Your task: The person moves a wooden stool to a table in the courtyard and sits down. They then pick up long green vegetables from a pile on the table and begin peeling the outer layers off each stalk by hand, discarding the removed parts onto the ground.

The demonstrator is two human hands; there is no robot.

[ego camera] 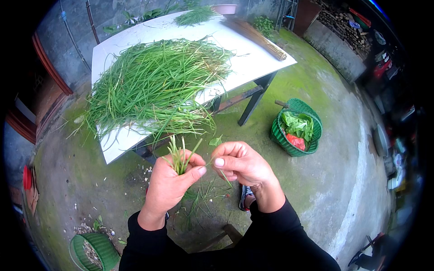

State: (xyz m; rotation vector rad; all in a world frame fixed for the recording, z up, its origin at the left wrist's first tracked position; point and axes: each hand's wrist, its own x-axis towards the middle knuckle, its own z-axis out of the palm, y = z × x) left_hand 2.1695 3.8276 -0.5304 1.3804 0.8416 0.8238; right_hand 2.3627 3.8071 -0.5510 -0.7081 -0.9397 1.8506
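Note:
My left hand point(176, 184) is closed around a small bunch of green stalks point(179, 159), their pale cut-looking ends pointing up past the fingers. Just to its right, my right hand point(245, 169) pinches a thin green blade point(226, 179) between thumb and fingers. The fingertips of both hands are close together. Beyond them a large loose heap of long, thin green leaves, like garlic chives point(159, 81), covers much of a white tabletop point(252, 69). Some leaves hang over the near edge.
A green woven basket point(317, 130) with leafy greens and a red item stands right of the table. Another green basket point(108, 252) with scraps sits at lower left. A straw broom point(268, 47) and a smaller green pile point(195, 16) lie on the table. Wooden stool parts point(232, 233) show below.

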